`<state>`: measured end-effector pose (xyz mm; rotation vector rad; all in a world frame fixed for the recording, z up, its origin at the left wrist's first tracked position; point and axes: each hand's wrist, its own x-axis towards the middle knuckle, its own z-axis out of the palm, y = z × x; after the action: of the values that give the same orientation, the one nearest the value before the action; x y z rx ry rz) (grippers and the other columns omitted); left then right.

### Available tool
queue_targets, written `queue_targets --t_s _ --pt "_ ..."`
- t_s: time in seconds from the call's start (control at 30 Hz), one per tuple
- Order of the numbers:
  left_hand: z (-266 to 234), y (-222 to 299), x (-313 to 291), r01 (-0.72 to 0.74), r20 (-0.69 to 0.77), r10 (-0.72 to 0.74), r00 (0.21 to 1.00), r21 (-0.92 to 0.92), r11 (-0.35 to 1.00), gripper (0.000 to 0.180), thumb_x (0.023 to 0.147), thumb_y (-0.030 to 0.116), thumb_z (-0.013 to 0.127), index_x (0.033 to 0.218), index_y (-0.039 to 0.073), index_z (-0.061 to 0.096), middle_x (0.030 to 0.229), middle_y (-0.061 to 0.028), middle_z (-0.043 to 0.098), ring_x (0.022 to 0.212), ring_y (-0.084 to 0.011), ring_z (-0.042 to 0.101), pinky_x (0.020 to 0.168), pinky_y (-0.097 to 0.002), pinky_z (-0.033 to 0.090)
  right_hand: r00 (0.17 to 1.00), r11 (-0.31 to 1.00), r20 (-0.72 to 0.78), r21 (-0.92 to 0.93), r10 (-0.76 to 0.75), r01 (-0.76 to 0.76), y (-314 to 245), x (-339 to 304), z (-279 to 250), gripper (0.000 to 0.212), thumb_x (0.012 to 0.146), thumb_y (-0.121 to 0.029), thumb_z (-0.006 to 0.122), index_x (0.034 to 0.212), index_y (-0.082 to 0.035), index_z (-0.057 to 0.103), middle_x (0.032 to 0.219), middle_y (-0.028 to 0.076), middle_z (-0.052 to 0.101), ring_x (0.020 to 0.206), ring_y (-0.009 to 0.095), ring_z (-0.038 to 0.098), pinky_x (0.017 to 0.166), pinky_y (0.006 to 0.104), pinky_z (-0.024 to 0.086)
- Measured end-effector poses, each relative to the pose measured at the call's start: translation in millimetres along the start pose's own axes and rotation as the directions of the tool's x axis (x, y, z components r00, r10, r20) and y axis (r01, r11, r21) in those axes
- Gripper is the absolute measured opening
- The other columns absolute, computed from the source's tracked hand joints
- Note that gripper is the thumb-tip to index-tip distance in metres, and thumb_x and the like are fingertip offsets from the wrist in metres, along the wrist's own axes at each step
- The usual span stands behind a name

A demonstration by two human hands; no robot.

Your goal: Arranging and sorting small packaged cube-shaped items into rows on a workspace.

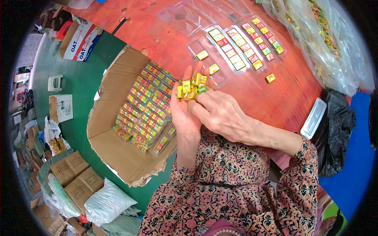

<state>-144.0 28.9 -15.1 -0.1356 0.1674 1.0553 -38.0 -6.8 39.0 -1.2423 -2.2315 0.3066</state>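
Observation:
My left hand [186, 118] is cupped palm up, holding a small heap of wrapped cubes [186, 86], mostly yellow with a green one. Over that palm, my right hand [224, 114] has its fingers bent and drawn together against the heap; its fingertips are partly hidden. Just beyond the hands lies a clear plastic tray [222, 80], with a yellow cube [214, 69] and another yellow cube [202, 55] in it. Farther off are a filled tray [227, 49] of yellow, red and green cubes, and several more like it. One loose yellow cube [270, 78] rests on the red table.
To the left, a large open cardboard box [114, 84] holds many filled trays. A big clear bag [307, 43] of cubes lies at the far right of the red table [252, 102]. A white oblong dish [314, 118] is near a black plastic bag [338, 129]. Brown cartons [78, 192] are at lower left.

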Motion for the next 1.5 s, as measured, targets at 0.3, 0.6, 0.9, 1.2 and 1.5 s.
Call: queue_targets --t_s 0.3,0.6,0.9,1.2,1.5 --pt "2 5 0 0.006 -0.095 -0.025 0.995 -0.190 0.982 0.045 0.093 0.025 0.030 0.130 -0.001 0.036 0.137 -0.0197 0.034 0.124 -0.0351 0.035 0.102 -0.0488 0.030 0.616 -0.104 0.396 0.885 0.681 -0.453 41 8 -45 0.009 0.082 -0.009 0.055 0.086 -0.001 0.058 0.074 0.003 0.059 0.064 0.010 0.059 0.054 0.0182 0.045" --pt "-1 2 2 0.021 -0.065 -0.033 0.997 -0.177 0.984 0.046 0.093 0.026 0.029 0.129 -0.002 0.037 0.136 -0.0198 0.035 0.125 -0.0337 0.035 0.103 -0.0486 0.029 0.881 0.814 -0.039 0.405 0.471 -0.417 25 -8 -13 0.019 0.074 -0.007 0.066 0.087 0.002 0.055 0.068 0.006 0.054 0.057 0.015 0.054 0.052 0.0291 0.042" --pt "-3 -1 0 -0.014 -0.038 0.008 0.999 -0.161 0.987 0.047 0.093 0.026 0.029 0.129 -0.003 0.036 0.136 -0.0202 0.035 0.127 -0.0331 0.032 0.104 -0.0464 0.028 0.863 0.824 0.018 0.288 0.505 -0.488 16 -6 -8 0.016 0.072 -0.005 0.066 0.083 0.002 0.055 0.075 0.011 0.057 0.063 0.023 0.057 0.056 0.0329 0.045" --pt "2 11 -10 -0.018 -0.151 -0.010 0.989 -0.187 0.982 0.045 0.095 0.027 0.029 0.123 -0.006 0.040 0.131 -0.0258 0.038 0.125 -0.0361 0.034 0.104 -0.0511 0.026 0.910 0.938 -0.235 0.040 0.343 -0.343 46 13 -22 0.011 0.073 -0.004 0.063 0.080 -0.002 0.054 0.071 0.008 0.053 0.062 0.021 0.055 0.052 0.0310 0.044" --pt "12 8 -6 -0.002 -0.203 -0.003 0.979 -0.027 1.000 0.046 0.094 0.028 0.031 0.122 -0.008 0.039 0.132 -0.0265 0.036 0.124 -0.0378 0.035 0.104 -0.0522 0.026 0.981 0.939 -0.017 -0.288 0.193 -0.189 76 27 -7 0.010 0.073 -0.007 0.054 0.081 -0.003 0.053 0.075 0.008 0.053 0.070 0.026 0.058 0.053 0.0354 0.047"
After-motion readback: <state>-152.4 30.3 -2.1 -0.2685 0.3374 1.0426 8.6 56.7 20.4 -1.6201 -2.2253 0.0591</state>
